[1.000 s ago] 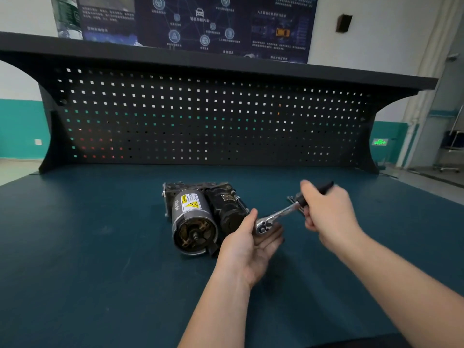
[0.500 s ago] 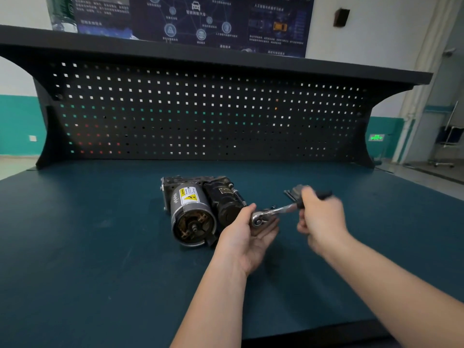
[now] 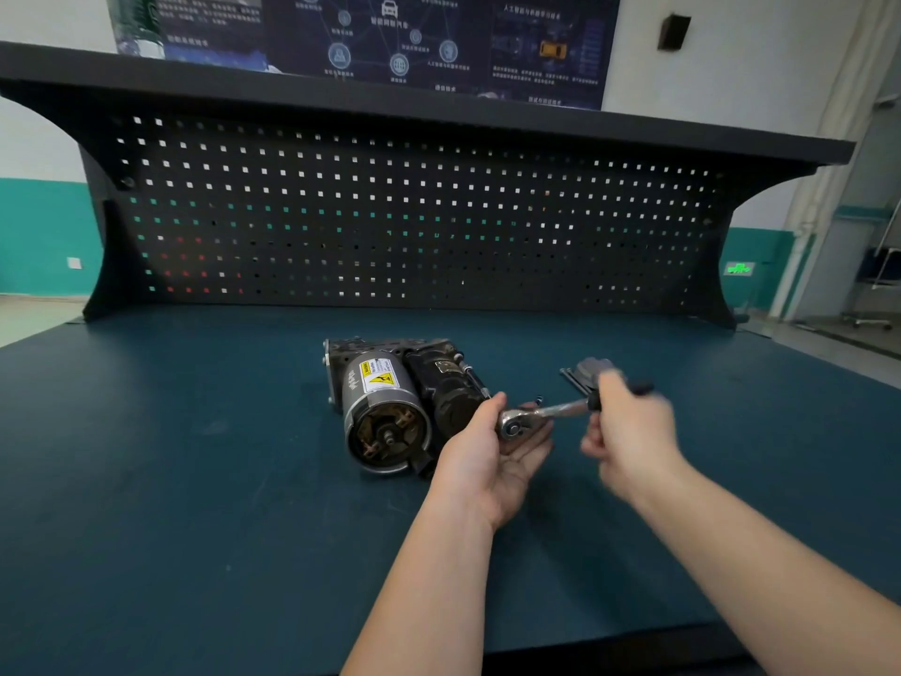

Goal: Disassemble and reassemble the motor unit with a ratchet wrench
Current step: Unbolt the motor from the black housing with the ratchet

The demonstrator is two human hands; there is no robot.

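The right hand [image 3: 629, 422] is gripping the black handle of the chrome steel ratchet wrench [image 3: 541, 414] while the left hand [image 3: 492, 461], palm up with fingers loosely spread, is cradling its head, probably to set the ratchet, just beside the grey-and-black cylindrical motor unit [image 3: 390, 407] lying on the teal desk [image 3: 195, 480].

Both forearms reach forward, bare to beyond the wrist. Left hand [image 3: 492, 461]: palm turned upward and inward, fingers straight and relaxed, thumb raised; the head of the ratchet wrench [image 3: 541, 416] lies across its fingers. Right hand [image 3: 629, 431]: blurred, back facing the viewer, fingers curled round the wrench's dark handle, wrist slightly bent. The hands sit near each other, apart, joined only by the tool.
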